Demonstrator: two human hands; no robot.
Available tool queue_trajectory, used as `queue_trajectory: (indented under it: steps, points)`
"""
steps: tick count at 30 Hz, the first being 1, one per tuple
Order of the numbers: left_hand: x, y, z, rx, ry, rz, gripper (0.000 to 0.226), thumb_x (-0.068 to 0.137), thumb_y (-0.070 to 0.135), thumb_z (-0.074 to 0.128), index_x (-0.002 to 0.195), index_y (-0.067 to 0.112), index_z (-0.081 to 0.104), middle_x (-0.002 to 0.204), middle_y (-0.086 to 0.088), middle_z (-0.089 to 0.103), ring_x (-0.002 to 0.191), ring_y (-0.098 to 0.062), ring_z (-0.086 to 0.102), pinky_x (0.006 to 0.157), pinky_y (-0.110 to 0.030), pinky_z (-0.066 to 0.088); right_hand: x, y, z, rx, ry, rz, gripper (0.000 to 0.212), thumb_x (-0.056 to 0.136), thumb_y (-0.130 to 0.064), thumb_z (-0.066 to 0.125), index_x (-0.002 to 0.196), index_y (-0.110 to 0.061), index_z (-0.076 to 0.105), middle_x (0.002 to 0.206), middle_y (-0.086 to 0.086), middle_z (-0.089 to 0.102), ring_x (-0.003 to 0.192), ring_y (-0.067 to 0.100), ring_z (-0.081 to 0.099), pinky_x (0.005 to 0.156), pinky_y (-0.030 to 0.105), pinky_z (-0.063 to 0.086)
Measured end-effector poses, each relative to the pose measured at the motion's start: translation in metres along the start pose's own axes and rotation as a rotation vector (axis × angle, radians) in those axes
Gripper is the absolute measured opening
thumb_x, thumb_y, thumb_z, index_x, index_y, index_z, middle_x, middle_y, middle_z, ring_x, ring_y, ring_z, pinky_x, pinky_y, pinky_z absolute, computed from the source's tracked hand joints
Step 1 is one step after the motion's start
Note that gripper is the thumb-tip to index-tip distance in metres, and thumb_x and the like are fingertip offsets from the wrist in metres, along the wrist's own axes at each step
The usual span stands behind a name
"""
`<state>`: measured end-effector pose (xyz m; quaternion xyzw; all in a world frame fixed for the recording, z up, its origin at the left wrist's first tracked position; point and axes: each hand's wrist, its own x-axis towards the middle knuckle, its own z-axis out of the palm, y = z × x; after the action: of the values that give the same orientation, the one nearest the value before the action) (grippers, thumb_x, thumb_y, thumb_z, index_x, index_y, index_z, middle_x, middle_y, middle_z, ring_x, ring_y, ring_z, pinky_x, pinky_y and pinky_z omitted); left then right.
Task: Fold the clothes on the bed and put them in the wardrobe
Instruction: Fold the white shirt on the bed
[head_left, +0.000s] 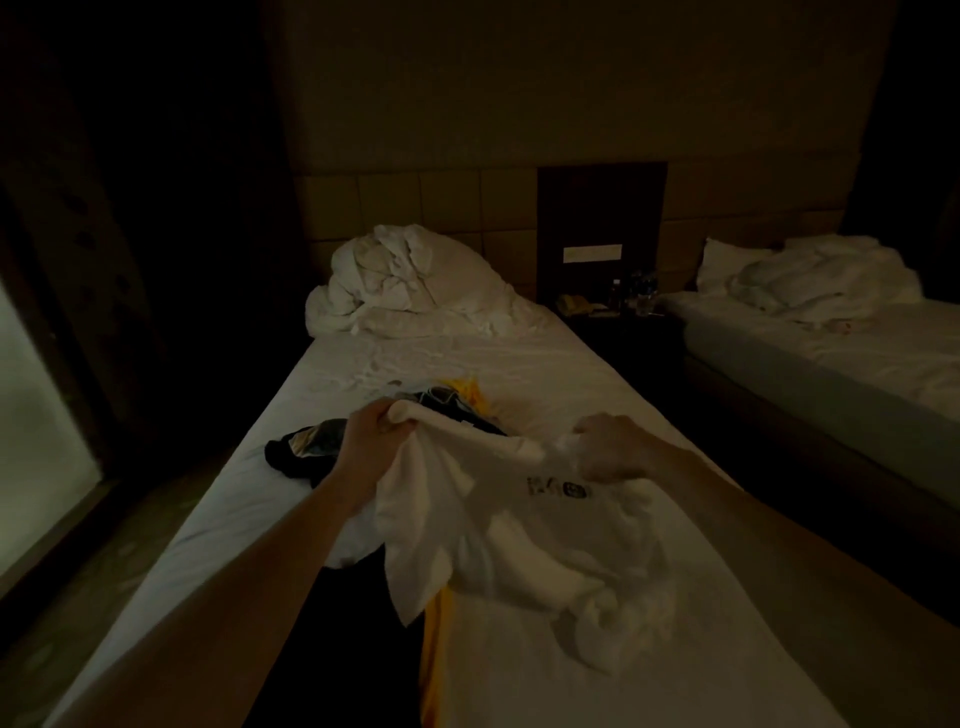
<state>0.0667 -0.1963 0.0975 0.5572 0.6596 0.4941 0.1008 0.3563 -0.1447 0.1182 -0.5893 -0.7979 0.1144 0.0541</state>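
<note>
At the far left a pale window pane glows dimly beside a dark patterned curtain. The bed runs away from the camera under a rumpled white sheet, and on its left half lies a dark garment, crumpled, partly hidden behind the left forearm. The left hand is raised over the middle of the bed, its fingers curled tight around a bunched edge of a white T-shirt — the cloth comes out of the fist and hangs down from it. Just beyond that hand a yellow garment and more dark cloth sit in a small heap on the sheet; a strip of yellow also shows lower down, below the hanging shirt, next to a broad black patch whose nature is too dark to tell. The shirt is stretched between both hands, a small dark printed mark near its upper right, its lower part sagging in folds onto the mattress. The right hand grips the shirt's other upper edge, fingers closed on the fabric. At the head of the bed a white duvet is piled against the padded headboard. Farther right stands a dark nightstand with bottles and small items — then a second bed with its own tangled white bedding.
</note>
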Motion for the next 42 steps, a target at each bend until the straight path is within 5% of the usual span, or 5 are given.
queue_trajectory:
  steps: [11,19,25,34,42]
  points:
    - [0.008,0.027,-0.04,0.057,0.157,0.141,0.014,0.08,0.023,0.077,0.084,0.013,0.068,0.077,0.003,0.066,0.072,-0.01,0.062,0.064,-0.02,0.046,-0.014,-0.014,-0.009,0.293,0.241,-0.168,0.02,0.093,-0.026,0.058,0.08,-0.015,0.049,0.082,0.003,0.053,0.086,0.03,0.057,0.063,0.035,0.039]
    - [0.003,0.072,-0.061,0.086,0.103,0.322,0.006,0.086,0.017,0.069,0.086,0.011,0.069,0.084,0.0,0.066,0.079,-0.015,0.063,0.066,-0.024,0.046,-0.032,-0.023,-0.064,0.291,0.233,-0.134,0.044,0.084,-0.036,0.071,0.116,-0.014,0.05,0.111,0.006,0.056,0.1,0.025,0.057,0.081,0.038,0.05]
    - [0.007,0.1,-0.082,0.164,0.095,0.415,0.035,0.092,-0.007,0.047,0.116,0.011,0.065,0.104,-0.001,0.051,0.099,-0.013,0.052,0.076,0.001,0.034,-0.06,-0.024,-0.096,0.701,0.414,-0.125,0.023,0.085,-0.025,0.071,0.09,-0.003,0.068,0.091,0.011,0.064,0.087,0.025,0.062,0.065,0.031,0.044]
    - [-0.011,0.158,-0.119,-0.061,0.442,0.332,0.021,0.084,0.03,0.073,0.097,0.014,0.073,0.09,0.002,0.067,0.081,-0.011,0.061,0.071,-0.022,0.046,-0.123,-0.029,-0.143,0.303,0.81,-0.393,0.033,0.081,-0.015,0.076,0.079,-0.022,0.043,0.077,0.0,0.054,0.069,0.022,0.053,0.061,0.042,0.046]
    - [-0.031,0.216,-0.163,-0.252,0.587,0.366,0.034,0.07,0.039,0.082,0.091,0.014,0.074,0.083,-0.001,0.071,0.077,-0.016,0.067,0.066,-0.027,0.054,-0.174,-0.03,-0.196,0.497,0.926,-0.383,0.041,0.071,-0.024,0.085,0.101,-0.01,0.062,0.085,-0.012,0.055,0.073,-0.002,0.051,0.056,0.007,0.039]
